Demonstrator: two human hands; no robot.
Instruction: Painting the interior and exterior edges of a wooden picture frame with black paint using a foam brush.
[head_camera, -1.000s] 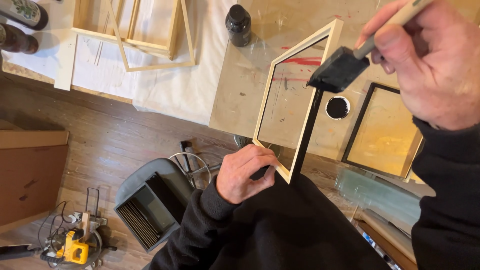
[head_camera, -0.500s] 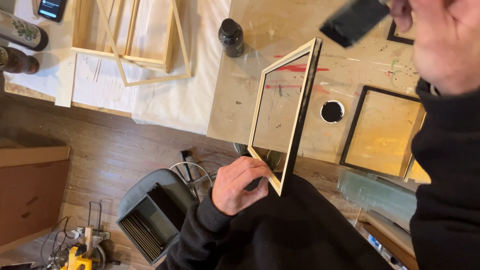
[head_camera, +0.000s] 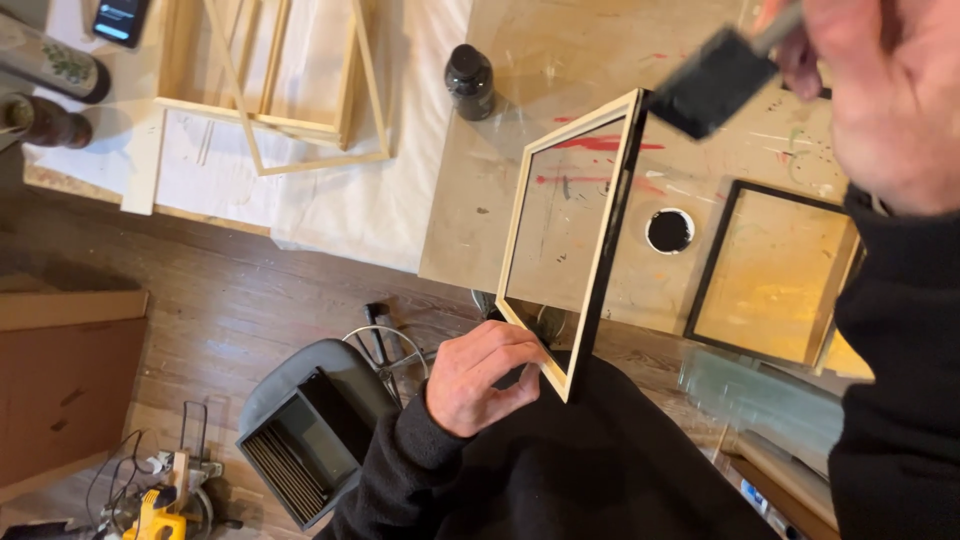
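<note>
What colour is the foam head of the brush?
Black; the head view shows the foam brush in the right hand.

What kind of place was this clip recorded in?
Most likely a home workshop for making picture frames: bare wooden frames lie on a white sheet, the work table is paint-smeared, and a mitre saw sits on the wood floor.

Soft, even daylight, faint shadows; the raised foam brush (head_camera: 715, 82) is motion-blurred, everything else sharp.

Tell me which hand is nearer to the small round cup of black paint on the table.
The right hand: it holds the black foam brush above and right of the cup of black paint. The left hand grips the wooden frame at its lower corner, farther away.
</note>
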